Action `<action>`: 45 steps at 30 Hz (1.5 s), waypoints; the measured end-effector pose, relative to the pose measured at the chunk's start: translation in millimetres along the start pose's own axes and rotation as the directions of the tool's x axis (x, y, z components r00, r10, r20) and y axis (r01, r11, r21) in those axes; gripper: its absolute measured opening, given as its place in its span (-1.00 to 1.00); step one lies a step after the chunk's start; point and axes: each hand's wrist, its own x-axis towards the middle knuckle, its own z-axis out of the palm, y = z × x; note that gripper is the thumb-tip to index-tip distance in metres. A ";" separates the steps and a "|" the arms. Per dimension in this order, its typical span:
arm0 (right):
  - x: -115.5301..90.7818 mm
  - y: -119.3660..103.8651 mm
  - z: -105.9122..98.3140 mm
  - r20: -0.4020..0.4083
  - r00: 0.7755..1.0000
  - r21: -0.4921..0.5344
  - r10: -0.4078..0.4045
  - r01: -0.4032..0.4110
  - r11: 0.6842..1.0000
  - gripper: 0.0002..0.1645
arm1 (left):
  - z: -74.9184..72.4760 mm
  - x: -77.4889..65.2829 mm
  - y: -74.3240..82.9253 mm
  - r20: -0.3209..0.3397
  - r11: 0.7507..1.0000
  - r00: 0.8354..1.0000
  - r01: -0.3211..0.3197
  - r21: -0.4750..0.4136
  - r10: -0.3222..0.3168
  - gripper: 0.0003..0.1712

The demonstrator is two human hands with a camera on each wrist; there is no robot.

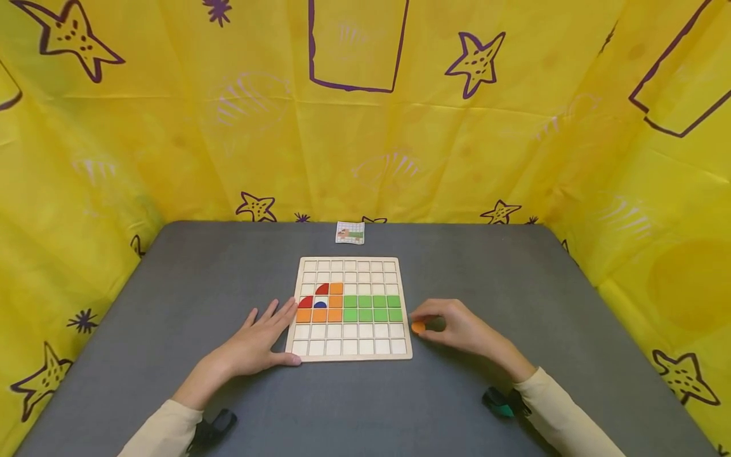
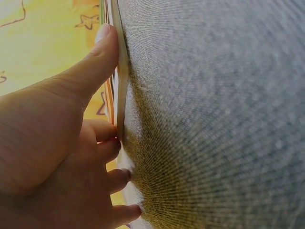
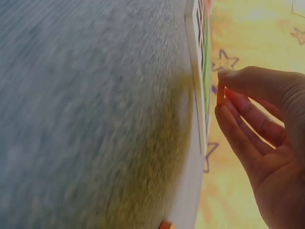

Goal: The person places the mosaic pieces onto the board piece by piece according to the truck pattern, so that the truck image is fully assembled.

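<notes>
A square wooden grid board (image 1: 349, 348) lies flat on the table, filled partly with coloured tiles. Green tiles (image 1: 372, 308) form two rows at its right, and orange tiles (image 1: 320, 315) sit left of them. Red quarter-round tiles (image 1: 322, 289) and a blue half-round tile (image 1: 320, 304) lie among these. With fingers spread, my left hand (image 1: 259, 339) touches the board's left edge, its thumb at the near left corner. Just off the right edge, my right hand (image 1: 457, 327) pinches a thin orange tile (image 3: 220, 93) between thumb and fingers; its full outline is partly hidden.
A small picture card (image 1: 350, 233) lies behind the board on the grey table (image 1: 228, 266). In the right wrist view another orange piece (image 3: 167, 225) shows at the bottom edge. A yellow cloth (image 1: 365, 139) with starfish drawings surrounds the table's back and sides.
</notes>
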 end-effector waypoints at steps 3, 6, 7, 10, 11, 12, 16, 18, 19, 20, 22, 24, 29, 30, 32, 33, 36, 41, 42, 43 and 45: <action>5.8 -4.0 1.5 0.010 1.000 0.001 -0.006 0.006 1.000 -0.64 | 0.2 0.4 -0.9 0.002 1.000 1.000 -0.002 0.000 0.002 0.26; 11.3 -7.0 3.3 0.017 1.000 -0.001 -0.012 0.012 1.000 -0.64 | 0.3 0.4 -1.4 0.002 1.000 1.000 -0.005 0.000 0.005 0.26; 13.3 -8.1 4.0 0.017 1.000 -0.004 -0.015 0.015 1.000 -0.65 | 0.2 0.4 -1.4 0.002 1.000 1.000 -0.005 -0.001 0.005 0.26; 19.2 -10.5 6.5 0.026 1.000 -0.006 -0.015 0.016 1.000 -0.66 | 0.0 0.4 -1.4 0.001 1.000 1.000 -0.005 -0.003 0.005 0.26; 21.2 -11.3 7.4 0.030 0.999 -0.002 -0.014 0.014 1.000 -0.66 | -0.2 0.3 -1.2 0.001 1.000 1.000 -0.004 -0.004 0.004 0.26; 23.3 -12.0 8.5 0.035 0.999 0.003 -0.017 0.017 1.000 -0.66 | -0.4 0.3 -1.0 0.002 1.000 1.000 -0.002 -0.006 0.002 0.26; 31.1 -14.6 13.0 0.052 0.998 0.013 -0.026 0.026 1.000 -0.66 | -0.4 0.5 -0.4 0.007 1.000 1.000 0.001 -0.009 -0.001 0.26; 34.8 -16.6 15.1 0.059 0.998 0.018 -0.025 0.024 1.000 -0.65 | -0.3 0.8 -0.2 0.007 1.000 1.000 0.003 -0.008 -0.003 0.26; 36.6 -17.8 16.0 0.061 0.998 0.020 -0.021 0.020 1.000 -0.65 | 0.0 1.0 -0.4 0.007 1.000 1.000 0.003 -0.007 -0.003 0.26; 38.2 -18.5 17.0 0.064 0.998 0.022 -0.020 0.019 1.000 -0.64 | 0.2 1.2 -0.3 0.006 1.000 1.000 0.004 -0.007 -0.004 0.26; 41.3 -20.2 18.8 0.068 0.998 0.029 -0.019 0.017 0.999 -0.64 | 0.7 1.6 -0.2 0.008 1.000 1.000 0.009 -0.006 -0.009 0.26; 44.3 -21.9 20.4 0.071 0.997 0.032 -0.022 0.020 0.999 -0.66 | 1.1 2.1 0.0 0.014 1.000 1.000 0.018 -0.004 -0.018 0.27; 53.1 -24.4 26.3 0.093 0.995 0.047 -0.020 0.016 0.999 -0.66 | 0.8 2.1 -0.4 0.020 1.000 0.999 0.025 0.002 -0.025 0.27; 55.4 -24.8 27.9 0.101 0.995 0.050 -0.022 0.017 0.999 -0.67 | 0.7 1.7 -0.8 0.018 1.000 1.000 0.023 0.001 -0.023 0.27; 60.1 -25.6 30.9 0.116 0.993 0.045 -0.034 0.029 0.999 -0.68 | 0.8 1.2 -1.0 0.012 1.000 1.000 0.016 -0.002 -0.016 0.26; 62.8 -26.4 32.3 0.125 0.991 0.043 -0.043 0.037 0.998 -0.68 | 0.7 1.1 -1.1 0.007 1.000 1.000 0.011 -0.003 -0.011 0.26; 70.1 -29.3 35.7 0.146 0.988 0.052 -0.059 0.052 0.997 -0.69 | 0.9 0.6 -0.9 0.006 1.000 1.000 0.007 -0.005 -0.007 0.26; 80.3 -32.2 39.0 0.151 0.987 0.059 -0.056 0.048 0.997 -0.68 | 0.5 0.4 -1.1 0.011 1.000 1.000 0.006 -0.006 -0.006 0.26; 82.2 -33.1 39.2 0.149 0.987 0.055 -0.058 0.051 0.997 -0.67 | 0.5 0.5 -1.1 0.011 1.000 1.000 0.007 -0.005 -0.006 0.26; 84.1 -33.5 39.7 0.146 0.987 0.051 -0.063 0.056 0.997 -0.67 | 0.5 0.5 -1.2 0.010 1.000 1.000 0.006 -0.004 -0.006 0.26; 88.1 -35.1 40.6 0.146 0.987 0.049 -0.073 0.067 0.997 -0.66 | 0.4 0.6 -1.4 0.008 1.000 1.000 0.006 -0.003 -0.006 0.26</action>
